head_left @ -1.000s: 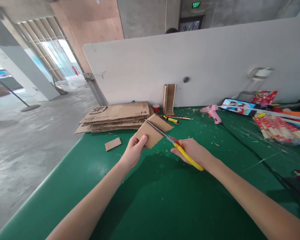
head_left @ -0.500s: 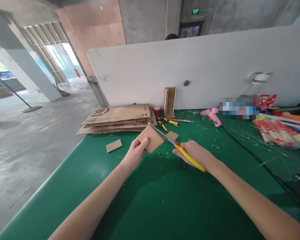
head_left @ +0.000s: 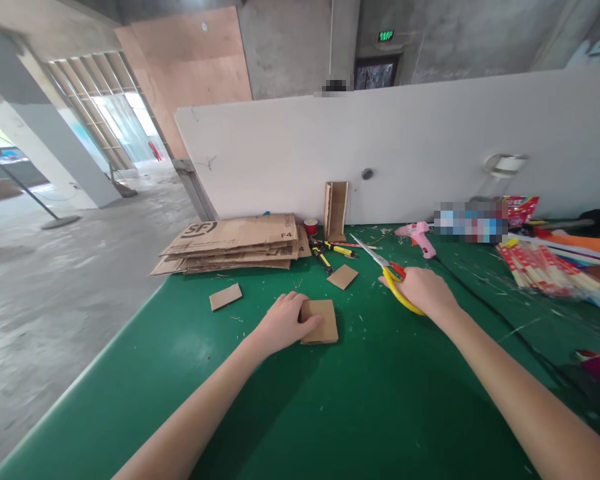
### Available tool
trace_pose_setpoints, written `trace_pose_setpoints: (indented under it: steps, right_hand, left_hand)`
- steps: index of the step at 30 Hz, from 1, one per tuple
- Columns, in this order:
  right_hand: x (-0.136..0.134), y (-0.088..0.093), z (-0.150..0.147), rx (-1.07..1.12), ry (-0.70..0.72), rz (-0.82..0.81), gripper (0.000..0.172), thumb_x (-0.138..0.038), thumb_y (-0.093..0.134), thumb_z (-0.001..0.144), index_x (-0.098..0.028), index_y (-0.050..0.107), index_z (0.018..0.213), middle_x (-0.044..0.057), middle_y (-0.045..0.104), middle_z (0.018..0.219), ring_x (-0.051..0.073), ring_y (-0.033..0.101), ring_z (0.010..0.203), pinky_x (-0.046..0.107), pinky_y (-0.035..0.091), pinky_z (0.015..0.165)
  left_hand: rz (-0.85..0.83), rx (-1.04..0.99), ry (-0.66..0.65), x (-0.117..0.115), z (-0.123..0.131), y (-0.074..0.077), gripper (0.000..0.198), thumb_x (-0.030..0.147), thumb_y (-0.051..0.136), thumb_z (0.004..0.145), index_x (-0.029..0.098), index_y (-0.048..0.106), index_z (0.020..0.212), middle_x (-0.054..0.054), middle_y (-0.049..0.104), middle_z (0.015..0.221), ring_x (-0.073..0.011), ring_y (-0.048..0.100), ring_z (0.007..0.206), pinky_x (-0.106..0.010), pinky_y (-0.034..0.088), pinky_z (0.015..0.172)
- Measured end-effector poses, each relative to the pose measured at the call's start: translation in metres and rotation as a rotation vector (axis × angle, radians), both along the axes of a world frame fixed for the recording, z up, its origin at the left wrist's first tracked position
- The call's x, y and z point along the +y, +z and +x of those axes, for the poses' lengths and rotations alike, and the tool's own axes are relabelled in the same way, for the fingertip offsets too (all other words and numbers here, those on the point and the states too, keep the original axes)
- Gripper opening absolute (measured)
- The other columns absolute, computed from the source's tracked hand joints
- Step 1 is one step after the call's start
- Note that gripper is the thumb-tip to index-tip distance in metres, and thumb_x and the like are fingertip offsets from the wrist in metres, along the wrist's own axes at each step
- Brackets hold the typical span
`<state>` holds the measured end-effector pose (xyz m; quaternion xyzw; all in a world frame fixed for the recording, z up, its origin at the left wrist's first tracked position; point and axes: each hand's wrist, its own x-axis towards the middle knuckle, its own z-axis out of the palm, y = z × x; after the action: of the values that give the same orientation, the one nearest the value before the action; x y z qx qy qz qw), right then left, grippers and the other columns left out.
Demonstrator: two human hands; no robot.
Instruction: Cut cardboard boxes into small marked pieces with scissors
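Observation:
My left hand [head_left: 286, 325] is closed on a small square cardboard piece [head_left: 323, 323], thumb on top, low over the green table [head_left: 260, 413]. To the right, my right hand [head_left: 425, 291] grips scissors [head_left: 399, 288] with yellow and red handles; their pointed blades aim up and left, away from the cardboard, and look nearly closed. Two more small cardboard pieces lie on the table: one [head_left: 226, 297] to the left of my left hand, another [head_left: 343, 277] just beyond the piece I hold.
Stacked flattened cardboard boxes [head_left: 235, 240] lie at the back left. Behind the loose pieces are yellow-handled pliers [head_left: 322, 257], a red spool [head_left: 311, 227] and an upright cardboard channel [head_left: 337, 210]. A pink glue gun [head_left: 420, 239] with a trailing cord and packets of sticks [head_left: 537, 270] are on the right.
My left hand has lowered the cardboard piece toward me and turned it flatter. My right hand has drawn the scissors away to the right, off the cardboard's edge.

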<state>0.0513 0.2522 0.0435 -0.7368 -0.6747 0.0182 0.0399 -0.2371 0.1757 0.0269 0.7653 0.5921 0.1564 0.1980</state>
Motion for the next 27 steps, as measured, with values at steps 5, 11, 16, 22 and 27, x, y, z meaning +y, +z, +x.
trace_pose_setpoints:
  steps: [5,11,16,22,27]
  right_hand:
    - [0.004,0.001,0.018,-0.061,-0.014,-0.107,0.049,-0.055,0.046,0.081,-0.011,0.066,0.088,0.021,0.068,0.089,0.033,0.067,0.08,0.033,0.043,0.056]
    - [-0.004,0.011,0.015,-0.111,-0.008,-0.025,0.037,-0.044,0.051,0.084,-0.011,0.066,0.088,0.021,0.067,0.085,0.034,0.067,0.08,0.035,0.044,0.057]
    - [-0.017,0.018,-0.006,-0.096,0.201,0.27,0.032,-0.036,0.04,0.091,-0.017,0.065,0.092,0.014,0.069,0.091,0.031,0.066,0.083,0.039,0.049,0.063]
    - [-0.013,-0.015,-0.045,0.096,0.689,0.318,0.043,-0.036,0.044,0.092,-0.018,0.049,0.13,0.013,0.051,0.135,0.027,0.048,0.123,0.042,0.042,0.098]
    - [-0.008,-0.032,-0.062,0.1,0.783,0.301,0.035,-0.036,0.05,0.089,-0.022,0.055,0.122,0.01,0.06,0.12,0.027,0.055,0.109,0.043,0.045,0.093]
  left_hand:
    - [0.073,0.008,-0.025,0.003,-0.002,-0.006,0.054,0.056,0.049,0.08,0.017,0.058,0.115,-0.012,0.054,0.109,-0.0275,0.051,0.107,-0.04,0.041,0.094]
    - [0.162,-0.104,0.209,0.02,-0.028,0.012,0.038,0.051,0.042,0.085,0.018,0.058,0.085,-0.004,0.061,0.078,-0.0181,0.056,0.071,-0.028,0.041,0.063]
    - [0.254,0.139,0.402,0.031,-0.079,0.025,0.032,0.045,0.041,0.085,0.02,0.053,0.07,-0.001,0.059,0.064,-0.0171,0.054,0.061,-0.026,0.035,0.057]
    - [0.088,0.543,0.544,0.028,-0.118,0.024,0.047,0.057,0.035,0.083,0.02,0.064,0.084,-0.016,0.062,0.105,-0.0367,0.054,0.105,-0.041,0.045,0.074]
    - [-0.059,0.535,0.434,0.028,-0.135,0.02,0.035,0.05,0.046,0.077,0.022,0.062,0.092,-0.011,0.064,0.103,-0.0329,0.059,0.098,-0.037,0.045,0.074]
